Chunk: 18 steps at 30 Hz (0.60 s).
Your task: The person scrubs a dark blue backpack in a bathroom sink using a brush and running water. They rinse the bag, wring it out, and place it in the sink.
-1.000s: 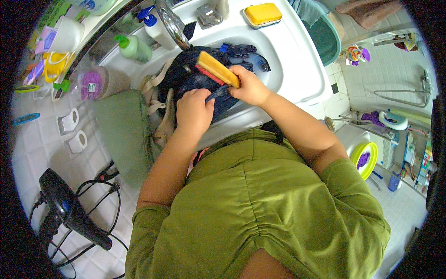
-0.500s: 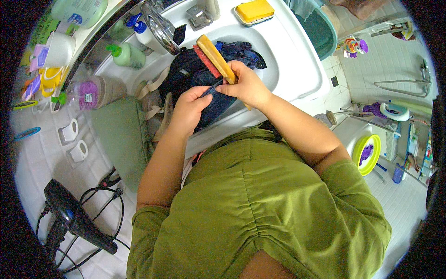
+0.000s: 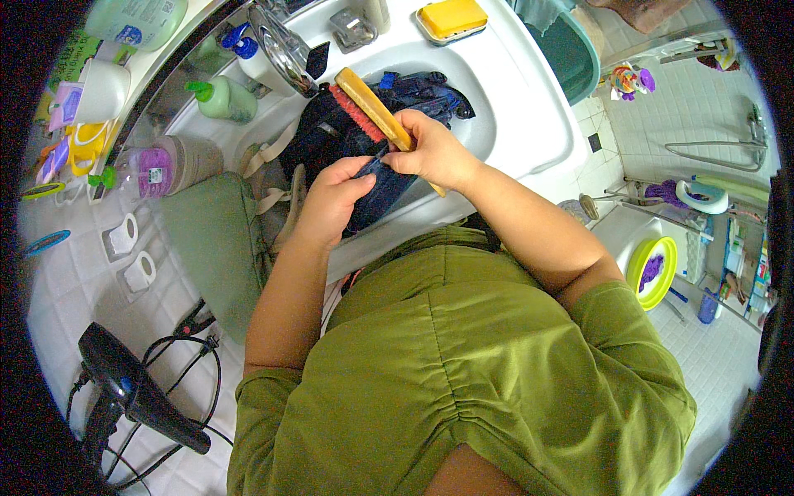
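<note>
My right hand (image 3: pixel 437 151) grips a scrubbing brush (image 3: pixel 372 103) with a yellowish wooden back and red bristles. The brush slants up and to the left over the sink basin, bristles toward the left. My left hand (image 3: pixel 337 198) pinches an edge of a dark blue garment (image 3: pixel 385 194), close beside my right hand's fingertips. The rest of that dark cloth (image 3: pixel 422 95) lies bunched in the white sink (image 3: pixel 517 99). Whether my right fingers also hold the cloth's edge is hidden.
A yellow soap bar (image 3: pixel 452 18) rests on a dish at the sink's far rim. Behind the basin stand the chrome faucet (image 3: pixel 281 50) and a green pump bottle (image 3: pixel 223 99). At left, a greenish bag (image 3: pixel 211 240) hangs, above a black hair dryer (image 3: pixel 136 388) with cables.
The brush has tipped a little further left and down in my right hand. My left hand still holds the garment's edge in nearly the same place.
</note>
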Motion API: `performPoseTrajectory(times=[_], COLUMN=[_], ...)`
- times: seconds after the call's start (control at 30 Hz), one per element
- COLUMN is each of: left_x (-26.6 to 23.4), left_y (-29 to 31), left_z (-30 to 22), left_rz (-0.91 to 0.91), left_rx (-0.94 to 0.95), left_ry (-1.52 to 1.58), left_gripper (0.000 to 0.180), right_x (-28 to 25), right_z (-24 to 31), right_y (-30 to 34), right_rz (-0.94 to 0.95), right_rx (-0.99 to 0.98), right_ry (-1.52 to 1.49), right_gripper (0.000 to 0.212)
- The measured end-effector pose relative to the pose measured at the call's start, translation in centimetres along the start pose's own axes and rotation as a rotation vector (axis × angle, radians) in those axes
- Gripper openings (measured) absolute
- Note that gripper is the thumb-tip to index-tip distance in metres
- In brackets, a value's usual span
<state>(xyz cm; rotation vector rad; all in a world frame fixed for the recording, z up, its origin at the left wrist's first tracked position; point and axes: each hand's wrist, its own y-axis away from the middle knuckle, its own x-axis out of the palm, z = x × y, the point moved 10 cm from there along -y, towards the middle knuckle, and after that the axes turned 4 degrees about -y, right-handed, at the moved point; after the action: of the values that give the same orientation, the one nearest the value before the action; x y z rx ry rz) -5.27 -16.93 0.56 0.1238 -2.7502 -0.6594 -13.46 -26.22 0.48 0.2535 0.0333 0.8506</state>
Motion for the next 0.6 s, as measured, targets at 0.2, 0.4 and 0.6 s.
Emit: performPoseTrajectory(times=[0.2,0.4,0.6], left_x=[0.1,0.2,0.4], left_y=[0.1,0.2,0.2], left_z=[0.4,0.1,0.1], left_rz=[0.000,0.035,0.036], left_rx=[-0.013,-0.019,-0.010], left_ry=[0.006,0.013,0.011], left_gripper=[0.031,0.034,0.034], right_x=[-0.6,0.3,0.4], right_z=[-0.9,0.0,-0.9], right_y=[-0.5,-0.1,-0.5], right_rz=[-0.001,0.071,0.083], right_rx=[-0.037,-0.040,-0.040], right_ry=[0.020,-0.078,-0.065], right_gripper=[0.027,0.023,0.022])
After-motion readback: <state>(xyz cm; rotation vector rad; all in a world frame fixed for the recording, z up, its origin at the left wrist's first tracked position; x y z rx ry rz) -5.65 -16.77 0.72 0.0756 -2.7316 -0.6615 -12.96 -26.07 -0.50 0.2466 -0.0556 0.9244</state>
